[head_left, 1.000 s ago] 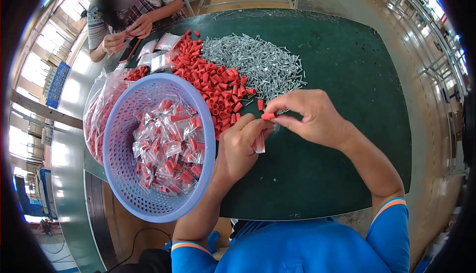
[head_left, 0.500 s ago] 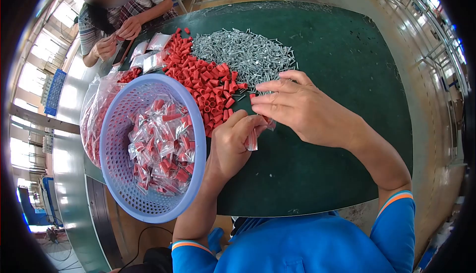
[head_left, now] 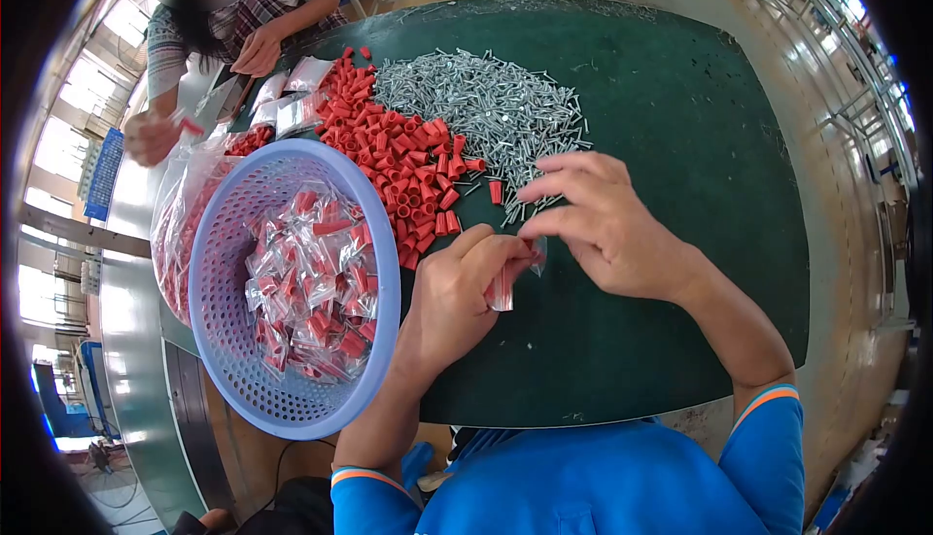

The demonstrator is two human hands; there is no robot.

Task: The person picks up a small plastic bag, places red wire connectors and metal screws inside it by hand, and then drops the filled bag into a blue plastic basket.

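Across the workshop: grey floor [head_left: 714,5] and metal racking [head_left: 826,44] beyond a green tabletop [head_left: 671,127], scuffed at its far edge. At the far left corner, one co-worker [head_left: 262,10], both hands raised. Lavender perforated basket [head_left: 391,282], holding clear packets [head_left: 316,292] of red tapered caps; its rim hides part of the left forearm. Beside it, one large clear bag [head_left: 175,253] of red pieces. Past the hands, one heap of short silver fasteners [head_left: 486,103], touching a heap of red caps [head_left: 389,146]. Right hand [head_left: 612,234]: fingers apart and curved, just beside the pouch. Left hand [head_left: 452,282]: closed, pinching one small clear pouch [head_left: 501,292] with red stripes. Single red cap [head_left: 496,192], near the right fingertips.
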